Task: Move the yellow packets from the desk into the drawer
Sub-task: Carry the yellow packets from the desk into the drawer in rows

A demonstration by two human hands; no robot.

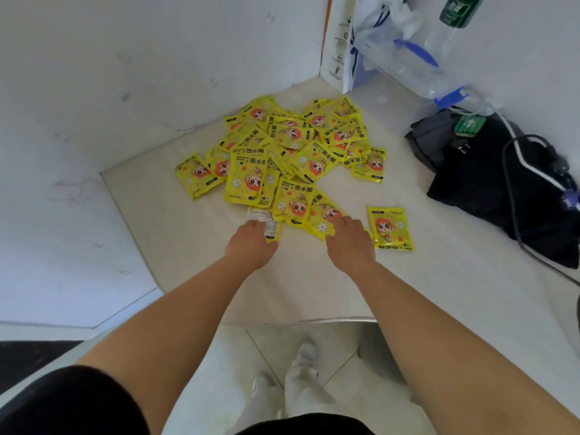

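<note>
A heap of several yellow packets with a cartoon figure printed on them lies on the pale desk, toward its far corner. One packet lies apart at the right. My left hand rests palm down on the near edge of the heap, fingers over a packet lying with its white back side up. My right hand lies on the front yellow packets, fingers spread across them. No drawer is in view.
A black bag with cables sits at the desk's right. A clear plastic bottle, a plastic bag and a white box stand at the back corner. White walls close the left and rear. Below the desk's front edge are tiled floor and my feet.
</note>
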